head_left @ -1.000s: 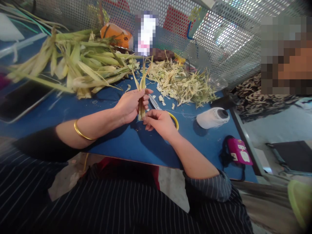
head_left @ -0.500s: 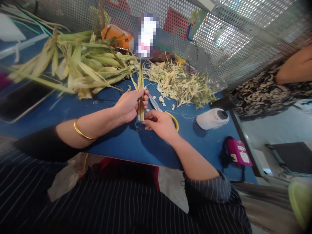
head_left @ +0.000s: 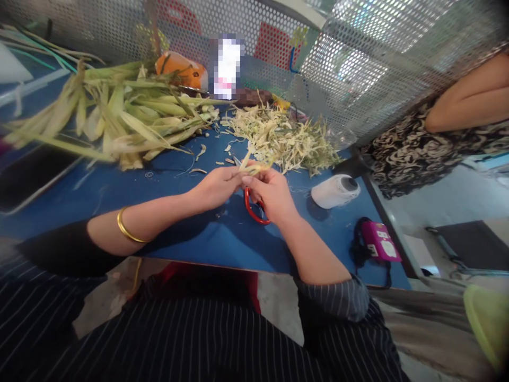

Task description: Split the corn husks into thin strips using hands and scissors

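Both my hands meet over the blue table (head_left: 191, 239). My left hand (head_left: 218, 187) is closed on one end of a small bundle of pale husk strips (head_left: 256, 168). The fingers of my right hand (head_left: 272, 193) are wrapped round the same bundle, which now lies sideways between the hands. Scissors with a red handle (head_left: 254, 211) lie beneath my hands, their blades partly hidden. Behind is a heap of shredded husk (head_left: 282, 132); long green husks (head_left: 119, 111) are piled at the left.
A white thread spool (head_left: 335, 191) and a magenta box with black straps (head_left: 382, 241) are at the right. An orange packet (head_left: 183, 70) sits at the back before perforated metal mesh. Another person's arm (head_left: 469, 98) shows at right.
The bundle has gone from upright to sideways, and my right hand has risen to grip it. The red scissor handle has come into sight. The whole view has shifted slightly.
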{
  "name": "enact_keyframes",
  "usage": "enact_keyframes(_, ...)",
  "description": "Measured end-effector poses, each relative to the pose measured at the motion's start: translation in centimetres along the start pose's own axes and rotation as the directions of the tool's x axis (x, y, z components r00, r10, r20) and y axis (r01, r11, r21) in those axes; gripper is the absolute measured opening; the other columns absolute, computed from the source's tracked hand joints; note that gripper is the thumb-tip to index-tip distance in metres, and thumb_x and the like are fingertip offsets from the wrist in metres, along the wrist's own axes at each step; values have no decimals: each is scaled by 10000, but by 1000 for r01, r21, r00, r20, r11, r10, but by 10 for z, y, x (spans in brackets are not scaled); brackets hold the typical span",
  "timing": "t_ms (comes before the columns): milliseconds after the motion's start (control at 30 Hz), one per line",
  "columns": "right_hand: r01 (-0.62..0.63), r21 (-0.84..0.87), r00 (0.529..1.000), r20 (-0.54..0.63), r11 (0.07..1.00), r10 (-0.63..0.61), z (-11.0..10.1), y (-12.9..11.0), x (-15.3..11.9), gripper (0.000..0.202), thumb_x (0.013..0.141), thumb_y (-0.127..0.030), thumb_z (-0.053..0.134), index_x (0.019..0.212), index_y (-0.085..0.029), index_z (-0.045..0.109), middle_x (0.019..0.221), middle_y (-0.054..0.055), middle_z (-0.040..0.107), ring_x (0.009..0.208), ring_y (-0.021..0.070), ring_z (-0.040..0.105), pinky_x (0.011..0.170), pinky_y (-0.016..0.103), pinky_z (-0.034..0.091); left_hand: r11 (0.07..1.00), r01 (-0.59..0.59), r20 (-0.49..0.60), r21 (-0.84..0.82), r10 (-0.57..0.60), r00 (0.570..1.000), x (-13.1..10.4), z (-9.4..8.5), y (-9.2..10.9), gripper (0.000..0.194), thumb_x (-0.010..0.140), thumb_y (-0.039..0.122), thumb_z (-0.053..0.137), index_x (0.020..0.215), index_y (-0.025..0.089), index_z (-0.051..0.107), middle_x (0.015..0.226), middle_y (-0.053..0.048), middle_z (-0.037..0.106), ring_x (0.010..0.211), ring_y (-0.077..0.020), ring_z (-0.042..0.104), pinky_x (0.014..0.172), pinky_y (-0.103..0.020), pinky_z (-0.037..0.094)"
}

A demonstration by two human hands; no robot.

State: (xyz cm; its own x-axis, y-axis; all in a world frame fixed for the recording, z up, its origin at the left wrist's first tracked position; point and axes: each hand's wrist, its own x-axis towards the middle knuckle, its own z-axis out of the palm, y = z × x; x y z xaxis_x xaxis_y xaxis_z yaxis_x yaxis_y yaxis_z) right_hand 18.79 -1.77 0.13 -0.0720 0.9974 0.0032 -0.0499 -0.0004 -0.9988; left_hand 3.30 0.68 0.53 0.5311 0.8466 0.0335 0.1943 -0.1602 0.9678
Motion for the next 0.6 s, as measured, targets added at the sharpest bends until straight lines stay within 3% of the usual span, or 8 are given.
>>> enact_keyframes(133, -63, 152, 995, 80, 986, 51, 4, 4, -1, 306, 696, -371, 762, 922, -192, 659, 498, -94, 445, 390, 28, 329, 366, 183, 218, 980, -70, 168, 187, 38, 985, -2, -2, -1, 266, 890, 291, 430, 762, 166, 626, 729, -6, 582, 697, -137, 501, 663, -243, 379)
enact_keyframes(300, -37, 236, 997, 73, 971, 20, -1, 2, 0, 228, 733, -367, 743, 726, -185, 606, 448, -100, 400, 379, 24, 309, 384, 182, 239, 993, -23, 217, 115, -3, 976, -4, -4, 9, 237, 894, 334, 441, 899, 152, 592, 728, 3, 524, 666, -128, 458, 618, -241, 367)
enact_keyframes(433, 23, 197, 1000, -4, 980, -23, -3, -3, -1, 216, 736, -382, 731, 737, -201, 613, 494, -74, 502, 431, 54, 444, 439, 195, 355, 990, -80, 129, 117, 65, 990, -4, -5, 11, 318, 930, 375, 391, 799, 153, 577, 686, 4, 485, 612, -110, 405, 581, -227, 345)
enact_keyframes(600, 76, 99, 988, -142, 992, -62, -5, -5, -2, 244, 711, -409, 739, 793, -212, 620, 551, -65, 545, 481, 77, 519, 501, 224, 444, 993, -34, 57, 114, 27, 998, -3, -10, 12, 320, 898, 385, 462, 757, 153, 632, 584, 26, 406, 530, -97, 332, 492, -215, 275)
